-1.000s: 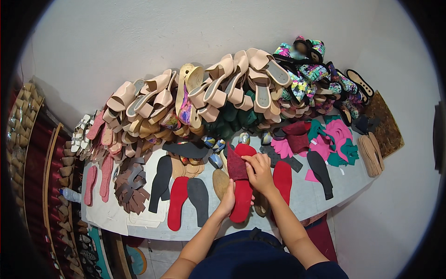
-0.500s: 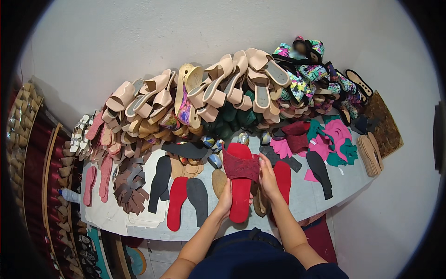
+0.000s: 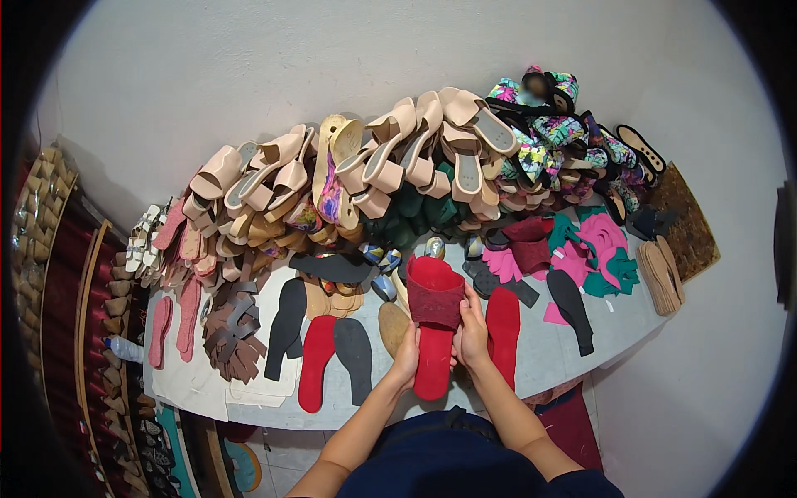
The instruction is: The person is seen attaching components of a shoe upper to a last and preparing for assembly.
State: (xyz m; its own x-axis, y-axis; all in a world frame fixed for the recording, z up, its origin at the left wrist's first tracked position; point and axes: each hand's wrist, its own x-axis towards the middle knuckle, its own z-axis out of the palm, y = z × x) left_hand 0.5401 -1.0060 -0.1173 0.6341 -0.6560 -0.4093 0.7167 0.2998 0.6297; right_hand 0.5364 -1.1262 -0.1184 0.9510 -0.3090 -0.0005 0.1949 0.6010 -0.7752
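Note:
A red slide sandal (image 3: pixel 434 353) with a dark red textured strap is held up over the table's front edge, its toe end pointing away from me. My left hand (image 3: pixel 407 355) is closed on its left edge, and my right hand (image 3: pixel 471 334) grips the right edge by the strap. Some of the fingers are hidden beneath the sole. Behind my left hand lies a tan sole-shaped piece (image 3: pixel 393 326). Just right of my right hand is a red insole (image 3: pixel 503 328). Another red insole (image 3: pixel 316 358) and a dark grey one (image 3: pixel 354 358) lie to the left.
Beige heeled sandals (image 3: pixel 386 170) are piled along the wall, with colourful patterned slippers (image 3: pixel 552 137) at the right. Brown strap pieces (image 3: pixel 237 336) lie left, pink and green cut pieces (image 3: pixel 604 253) right. A shelf of shoes (image 3: pixel 41 216) stands far left. The pale table (image 3: pixel 548 373) curves around me.
The sandal has tilted so its strap opening shows more. My right hand has shifted down and left, from beside the strap to gripping the sandal's edge.

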